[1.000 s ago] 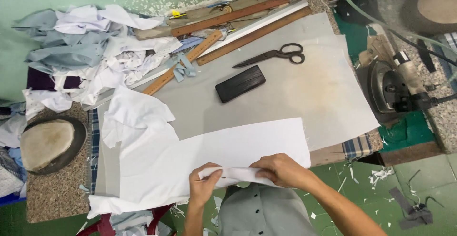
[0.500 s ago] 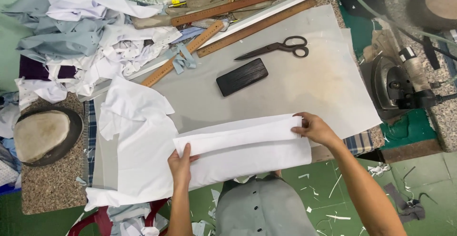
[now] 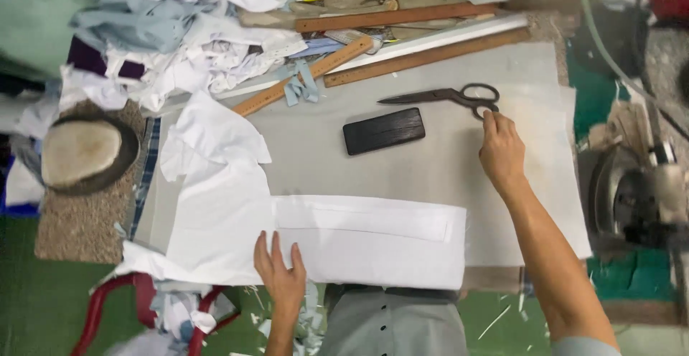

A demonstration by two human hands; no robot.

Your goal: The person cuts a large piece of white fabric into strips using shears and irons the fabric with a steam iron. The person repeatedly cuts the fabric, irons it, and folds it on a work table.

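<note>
Two hands split up: left hand [image 3: 281,273] lies flat, fingers spread, pinning the folded white fabric panel [image 3: 362,240] at the table's near edge. Right hand [image 3: 500,149], arm outstretched, fingers loosely curled, touches the black steel scissors' [image 3: 445,97] handle loops. Pickup step; gripping needs fingers threaded through the loops.

Matt white cloth [image 3: 366,245] – dark metal scissors [image 3: 441,97], worn wooden rulers [image 3: 423,57], matt black block [image 3: 383,130].

A grey-covered counter [image 3: 430,176] stands on a green floor [image 3: 43,306] strewn with pale scraps, against a pale green wall [image 3: 36,11], with heaped white and blue cloth [image 3: 165,33] at its far left and a red-framed stool [image 3: 100,313] below.
</note>
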